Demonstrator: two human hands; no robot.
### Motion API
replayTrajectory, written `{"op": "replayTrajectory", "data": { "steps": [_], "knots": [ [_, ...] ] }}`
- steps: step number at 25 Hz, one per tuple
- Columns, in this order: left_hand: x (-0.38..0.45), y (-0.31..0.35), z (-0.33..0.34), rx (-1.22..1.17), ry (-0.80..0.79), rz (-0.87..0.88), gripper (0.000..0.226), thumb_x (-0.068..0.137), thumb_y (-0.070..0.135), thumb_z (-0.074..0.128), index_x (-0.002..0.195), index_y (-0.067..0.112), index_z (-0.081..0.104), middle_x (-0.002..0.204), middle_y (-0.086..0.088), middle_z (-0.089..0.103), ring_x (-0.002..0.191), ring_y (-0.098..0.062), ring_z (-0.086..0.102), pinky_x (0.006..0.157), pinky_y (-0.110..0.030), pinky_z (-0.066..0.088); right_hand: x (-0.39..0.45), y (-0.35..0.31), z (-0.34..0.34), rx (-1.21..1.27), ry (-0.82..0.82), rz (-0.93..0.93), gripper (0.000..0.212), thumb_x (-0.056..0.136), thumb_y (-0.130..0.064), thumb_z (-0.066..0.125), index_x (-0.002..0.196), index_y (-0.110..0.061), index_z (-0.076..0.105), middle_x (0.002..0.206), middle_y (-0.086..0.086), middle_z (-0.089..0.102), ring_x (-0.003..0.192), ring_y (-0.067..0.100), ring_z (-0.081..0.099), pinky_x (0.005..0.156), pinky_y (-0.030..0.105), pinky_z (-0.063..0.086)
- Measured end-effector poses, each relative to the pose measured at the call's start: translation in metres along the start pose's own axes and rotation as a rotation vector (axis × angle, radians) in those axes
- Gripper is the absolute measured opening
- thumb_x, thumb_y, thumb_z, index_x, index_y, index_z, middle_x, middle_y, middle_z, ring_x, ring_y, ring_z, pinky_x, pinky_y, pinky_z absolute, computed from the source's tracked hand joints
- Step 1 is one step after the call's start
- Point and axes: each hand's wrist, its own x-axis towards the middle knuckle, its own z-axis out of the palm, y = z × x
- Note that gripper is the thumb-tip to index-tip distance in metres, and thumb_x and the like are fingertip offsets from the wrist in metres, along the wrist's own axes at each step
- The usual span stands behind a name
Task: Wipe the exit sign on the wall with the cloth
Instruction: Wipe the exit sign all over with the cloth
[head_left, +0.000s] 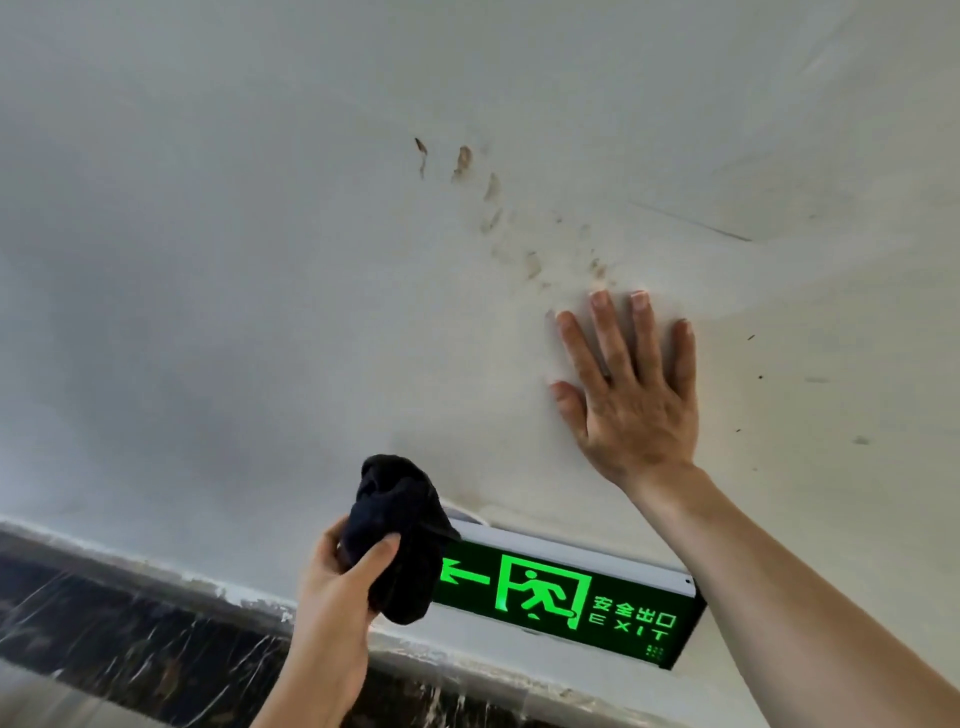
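The exit sign (566, 603) is a dark panel with a glowing green arrow, running figure and the word EXIT, mounted low on the white wall (260, 260). My left hand (343, 571) is shut on a bunched black cloth (400, 535), which covers the sign's left end. Whether the cloth touches the sign I cannot tell. My right hand (628, 384) lies flat on the wall above the sign, fingers spread, holding nothing.
Brown smudges and chipped marks (493, 208) run diagonally across the wall above my right hand. A dark marble band with white veins (130, 634) runs below the wall's lower edge, under the sign.
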Motion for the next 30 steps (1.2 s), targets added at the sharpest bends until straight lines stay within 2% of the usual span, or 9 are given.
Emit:
{"op": "replayTrajectory", "data": {
  "steps": [2, 4, 6, 9, 14, 20, 22, 25, 30],
  "knots": [
    [0.011, 0.007, 0.001, 0.123, 0.056, 0.160, 0.053, 0.085, 0.000, 0.072, 0.110, 0.044, 0.058, 0.110, 0.004, 0.070, 0.098, -0.019, 0.069, 0.072, -0.032, 0.054, 0.001, 0.000, 0.002, -0.013, 0.030, -0.005, 0.062, 0.096, -0.047, 0.044, 0.151, -0.026, 0.025, 0.157, 0.000, 0.019, 0.146, 0.028, 0.006, 0.118, 0.049, -0.004],
    [0.022, 0.009, 0.002, 0.386, 0.085, 0.358, 0.068, 0.090, 0.003, 0.072, 0.114, 0.063, 0.049, 0.111, 0.014, 0.064, 0.098, -0.008, 0.064, 0.073, -0.025, 0.050, 0.001, 0.001, 0.002, -0.010, 0.039, -0.006, 0.062, 0.096, -0.047, 0.044, 0.151, -0.027, 0.025, 0.157, 0.000, 0.019, 0.147, 0.027, 0.005, 0.118, 0.049, -0.003],
    [0.034, 0.005, 0.004, 0.653, 0.129, 0.510, 0.071, 0.090, 0.004, 0.071, 0.130, 0.056, 0.045, 0.120, 0.012, 0.053, 0.099, -0.013, 0.058, 0.082, -0.031, 0.049, 0.001, 0.002, 0.003, -0.011, 0.049, -0.004, 0.062, 0.096, -0.048, 0.044, 0.151, -0.027, 0.025, 0.156, 0.000, 0.019, 0.149, 0.026, 0.002, 0.118, 0.049, -0.002],
    [0.050, -0.011, 0.010, 0.786, 0.168, 0.569, 0.062, 0.089, -0.003, 0.069, 0.139, 0.028, 0.050, 0.131, 0.002, 0.044, 0.096, -0.020, 0.056, 0.088, -0.036, 0.048, 0.000, 0.003, 0.008, -0.032, 0.093, -0.005, 0.064, 0.094, -0.048, 0.046, 0.151, -0.026, 0.027, 0.156, 0.000, 0.023, 0.150, 0.025, 0.003, 0.118, 0.050, 0.003],
    [0.056, -0.046, 0.017, 0.764, 0.074, 0.523, 0.057, 0.088, -0.017, 0.059, 0.134, 0.015, 0.053, 0.127, 0.006, 0.048, 0.103, -0.017, 0.053, 0.092, -0.035, 0.045, 0.001, 0.002, 0.014, -0.052, 0.152, -0.019, 0.066, 0.092, -0.050, 0.046, 0.150, -0.025, 0.029, 0.155, 0.002, 0.027, 0.144, 0.031, 0.018, 0.117, 0.051, 0.009],
    [0.062, -0.065, 0.008, 0.739, 0.031, 0.444, 0.064, 0.084, -0.024, 0.055, 0.135, 0.013, 0.055, 0.122, 0.003, 0.055, 0.106, -0.014, 0.053, 0.080, -0.013, 0.042, -0.002, 0.004, 0.018, -0.088, 0.146, -0.015, 0.067, 0.091, -0.052, 0.043, 0.151, -0.027, 0.027, 0.154, 0.003, 0.027, 0.144, 0.030, 0.015, 0.117, 0.052, 0.009],
    [0.061, -0.067, 0.008, 0.750, 0.054, 0.440, 0.065, 0.084, -0.023, 0.055, 0.137, 0.015, 0.054, 0.125, 0.004, 0.055, 0.107, -0.016, 0.053, 0.081, -0.016, 0.043, -0.003, 0.003, 0.018, -0.097, 0.145, -0.012, 0.067, 0.091, -0.052, 0.043, 0.151, -0.026, 0.027, 0.154, 0.003, 0.027, 0.144, 0.030, 0.016, 0.117, 0.052, 0.008],
    [0.062, -0.071, 0.009, 0.740, 0.088, 0.430, 0.065, 0.086, -0.020, 0.055, 0.139, 0.017, 0.052, 0.128, 0.002, 0.056, 0.106, -0.019, 0.055, 0.084, -0.031, 0.046, -0.002, 0.002, 0.017, -0.103, 0.145, -0.008, 0.066, 0.091, -0.052, 0.042, 0.151, -0.026, 0.028, 0.154, 0.003, 0.027, 0.144, 0.031, 0.017, 0.117, 0.052, 0.009],
    [0.058, -0.082, 0.007, 0.615, 0.171, 0.234, 0.061, 0.091, -0.010, 0.057, 0.137, 0.030, 0.049, 0.108, -0.004, 0.066, 0.096, -0.029, 0.063, 0.083, -0.047, 0.053, -0.002, 0.003, 0.018, -0.105, 0.149, -0.004, 0.066, 0.093, -0.052, 0.039, 0.151, -0.027, 0.024, 0.154, 0.003, 0.027, 0.144, 0.030, 0.016, 0.116, 0.052, 0.009]
  ]
}}
